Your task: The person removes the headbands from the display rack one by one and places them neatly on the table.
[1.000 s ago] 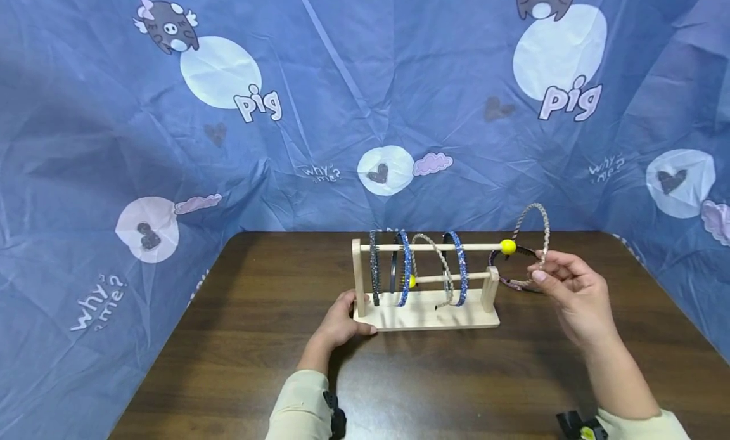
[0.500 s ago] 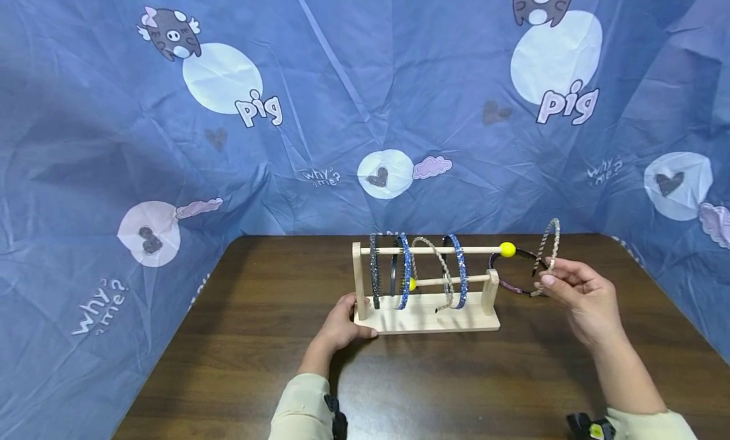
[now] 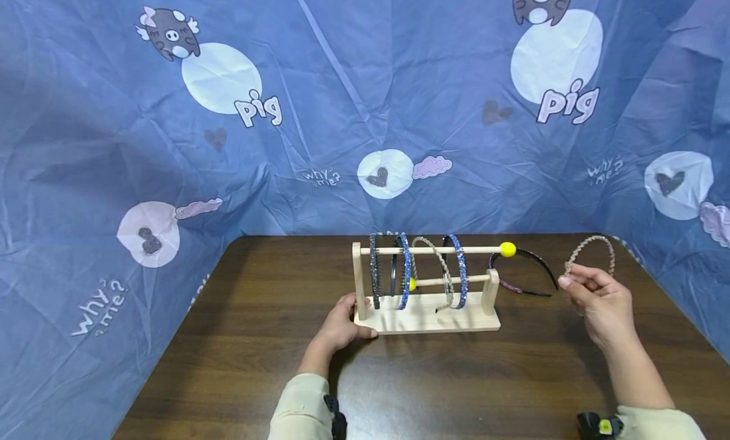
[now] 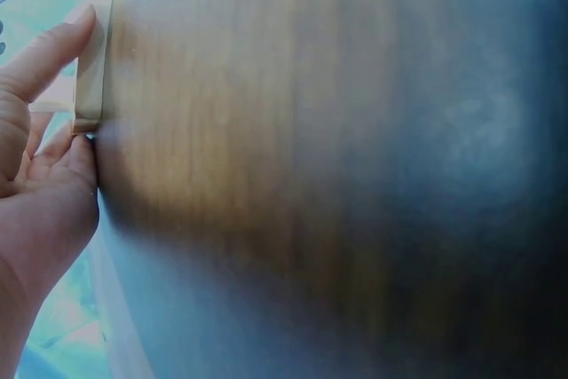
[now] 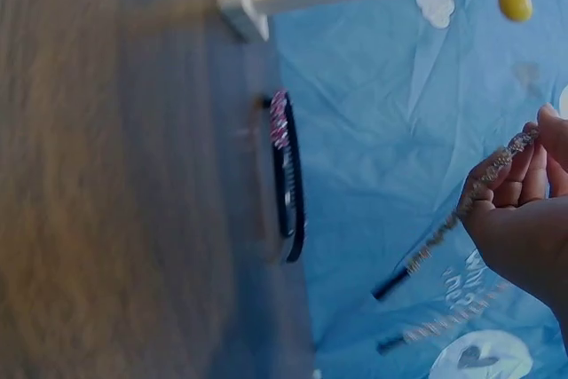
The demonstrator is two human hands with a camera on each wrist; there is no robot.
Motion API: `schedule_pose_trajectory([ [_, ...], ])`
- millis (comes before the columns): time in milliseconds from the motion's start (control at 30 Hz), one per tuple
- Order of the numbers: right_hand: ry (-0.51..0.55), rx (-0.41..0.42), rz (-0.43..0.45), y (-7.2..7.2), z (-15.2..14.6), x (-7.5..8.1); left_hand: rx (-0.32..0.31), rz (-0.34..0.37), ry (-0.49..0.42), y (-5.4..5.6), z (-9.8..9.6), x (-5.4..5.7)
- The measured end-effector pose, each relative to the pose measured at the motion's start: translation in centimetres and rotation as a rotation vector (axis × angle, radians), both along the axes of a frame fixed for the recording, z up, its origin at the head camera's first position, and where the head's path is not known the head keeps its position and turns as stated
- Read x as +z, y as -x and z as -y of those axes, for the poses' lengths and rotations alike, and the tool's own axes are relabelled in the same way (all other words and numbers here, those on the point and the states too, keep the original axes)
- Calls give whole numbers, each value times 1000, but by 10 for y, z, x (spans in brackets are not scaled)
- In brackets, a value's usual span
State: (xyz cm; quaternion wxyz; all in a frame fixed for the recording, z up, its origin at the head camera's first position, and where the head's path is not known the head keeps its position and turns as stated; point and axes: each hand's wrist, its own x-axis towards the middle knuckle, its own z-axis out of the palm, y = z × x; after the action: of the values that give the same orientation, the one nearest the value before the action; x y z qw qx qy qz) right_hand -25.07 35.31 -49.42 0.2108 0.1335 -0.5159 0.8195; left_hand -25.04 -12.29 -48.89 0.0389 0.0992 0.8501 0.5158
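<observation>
Head view shows your right grip (image 3: 604,307) pinching the beige headband (image 3: 593,238) farther right than before, so it is clear of the rack (image 3: 433,323) and apart from the dark headband (image 3: 538,260), while your left grip (image 3: 340,328) holds the rack's end.

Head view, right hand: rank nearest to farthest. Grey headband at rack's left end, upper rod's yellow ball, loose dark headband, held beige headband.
1. Held beige headband: in the right hand.
2. Loose dark headband: table, left of hand.
3. Yellow ball: right end of upper rod.
4. Grey headband: left end of rack.
</observation>
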Motion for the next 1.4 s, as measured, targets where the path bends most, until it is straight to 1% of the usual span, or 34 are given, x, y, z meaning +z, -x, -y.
schedule_pose_trajectory([
  [33, -10, -29, 25, 5, -7, -10, 0, 0, 1, 0, 0, 0],
  [133, -30, -86, 95, 6, -15, -19, 2, 6, 6, 0, 0, 0],
  [167, -51, -112, 118, 6, -17, -20, 2, 7, 8, 0, 1, 0],
  [200, -98, -163, 140, 8, -22, -27, 3, 9, 9, 0, 1, 0],
  [300, -164, -212, 194, 6, -25, -26, 2, 13, 11, 0, 1, 0],
  [467, -291, -257, 269, 6, -35, -24, 4, 10, 3, 2, 1, 1],
  [533, -354, -281, 300, 6, -39, -22, 4, 12, 0, 2, 1, 2],
  [600, -412, -301, 331, 6, -40, -17, 3, 11, 1, 2, 1, 2],
  [667, -461, -311, 365, 2, -38, -8, 1, 10, 0, 2, 1, 2],
  [733, -538, -320, 394, -4, -32, 5, -1, 5, 0, 2, 1, 1],
  [833, -617, -312, 430, -12, -25, 23, -6, -5, -2, 3, 1, 0],
  [933, -689, -291, 454, -16, -22, 34, -7, -5, -7, 3, 1, -2],
  [1067, -779, -273, 472, -12, -27, 33, -8, 0, -8, 3, 0, -3],
  [1167, -851, -288, 485, -5, -31, 30, -8, 1, -10, 2, 0, -2],
  [1400, -912, -285, 515, 8, -34, 21, -6, 10, -21, 1, 0, 0],
])
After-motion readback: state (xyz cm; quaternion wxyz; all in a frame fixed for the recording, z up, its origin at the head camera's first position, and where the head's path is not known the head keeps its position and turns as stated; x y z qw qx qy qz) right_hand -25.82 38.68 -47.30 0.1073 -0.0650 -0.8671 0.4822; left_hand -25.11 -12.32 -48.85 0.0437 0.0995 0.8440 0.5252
